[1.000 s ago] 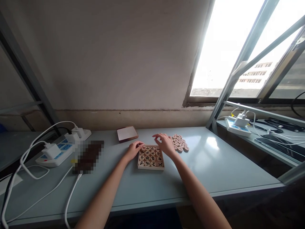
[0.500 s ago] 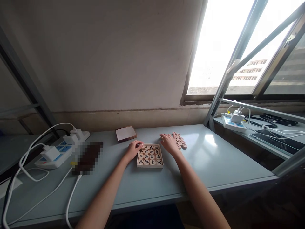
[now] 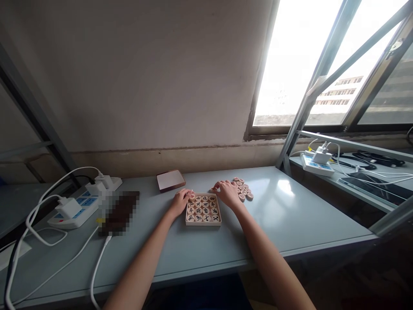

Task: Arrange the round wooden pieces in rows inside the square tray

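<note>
A shallow white box [image 3: 203, 223] on the desk holds rows of round wooden Chinese chess pieces with black characters. At its far left corner lies a piece with a red character [image 3: 192, 196]. My left hand [image 3: 180, 202] rests against that corner, its fingers stretched out and touching the rim beside the red piece. Just beyond the far right corner, my right hand [image 3: 228, 193] pinches a Chinese chess piece [image 3: 213, 189] between thumb and fingers. More pieces with red characters [image 3: 244, 189] lie in a loose cluster to the right of that hand, partly hidden by it.
The box's lid [image 3: 171, 180] lies inside up behind the box. On the left are a power strip [image 3: 75, 219] with white chargers, trailing white cables and a pixelated dark object [image 3: 119, 213]. A metal frame post [image 3: 298, 112] stands at the desk's right end near the window.
The red piece under my left fingers now lies in the box's corner, and those fingers have eased off it. My right hand has moved slightly left from the cluster with a piece.
</note>
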A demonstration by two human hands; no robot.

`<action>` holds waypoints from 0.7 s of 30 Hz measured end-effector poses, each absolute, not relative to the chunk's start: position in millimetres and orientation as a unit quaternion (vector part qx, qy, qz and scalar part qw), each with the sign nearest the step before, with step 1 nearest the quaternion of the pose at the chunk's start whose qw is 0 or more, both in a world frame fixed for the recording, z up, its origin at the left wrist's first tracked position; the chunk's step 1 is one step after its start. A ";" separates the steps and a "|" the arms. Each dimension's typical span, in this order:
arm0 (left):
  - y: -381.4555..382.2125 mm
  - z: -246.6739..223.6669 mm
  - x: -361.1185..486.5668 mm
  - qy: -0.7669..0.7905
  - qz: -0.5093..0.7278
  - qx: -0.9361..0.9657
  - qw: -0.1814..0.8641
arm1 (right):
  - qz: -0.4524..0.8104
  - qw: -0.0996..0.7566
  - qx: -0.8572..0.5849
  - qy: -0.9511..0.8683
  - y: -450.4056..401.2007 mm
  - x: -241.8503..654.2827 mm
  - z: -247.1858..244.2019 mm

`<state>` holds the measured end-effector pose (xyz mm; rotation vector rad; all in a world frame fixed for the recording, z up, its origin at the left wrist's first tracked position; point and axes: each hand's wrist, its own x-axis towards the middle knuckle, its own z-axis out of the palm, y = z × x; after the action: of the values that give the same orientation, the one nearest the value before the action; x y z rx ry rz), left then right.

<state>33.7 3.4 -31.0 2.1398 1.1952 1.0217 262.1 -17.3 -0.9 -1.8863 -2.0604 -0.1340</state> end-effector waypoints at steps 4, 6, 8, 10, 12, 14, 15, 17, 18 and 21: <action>4.5 -32.3 33.3 0.437 0.370 0.778 0.258 | -0.038 0.176 -0.659 -0.730 -15.4 261.2 -6.6; 5.9 -34.1 32.8 0.434 0.372 0.777 0.264 | -0.043 0.180 -0.651 -0.736 -15.3 262.1 -6.0; 7.9 -36.2 32.2 0.433 0.377 0.772 0.273 | -0.044 0.210 -0.649 -0.730 -16.5 263.6 -1.6; 10.4 -38.5 31.6 0.430 0.381 0.767 0.287 | -0.026 0.263 -0.645 -0.717 -18.6 265.1 5.4; 12.7 -40.3 31.1 0.424 0.382 0.763 0.302 | 0.023 0.302 -0.610 -0.732 -20.7 265.2 12.2; 14.3 -41.4 30.6 0.419 0.382 0.764 0.309 | 0.078 0.299 -0.551 -0.775 -22.2 262.5 16.3; 14.8 -41.7 30.5 0.418 0.381 0.765 0.309 | 0.096 0.284 -0.523 -0.798 -22.7 259.9 16.9; 15.1 -41.7 30.2 0.419 0.378 0.767 0.305 | 0.101 0.250 -0.492 -0.828 -23.5 252.9 15.9; 15.0 -41.6 30.2 0.419 0.375 0.769 0.303 | 0.094 0.236 -0.488 -0.835 -23.8 249.2 14.8; 14.4 -41.2 30.2 0.420 0.373 0.773 0.296 | 0.079 0.216 -0.489 -0.842 -25.4 240.3 11.9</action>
<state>30.2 14.4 -41.2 2.0557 1.1171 0.9910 240.3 -25.4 11.9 -1.3555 -2.3327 0.2194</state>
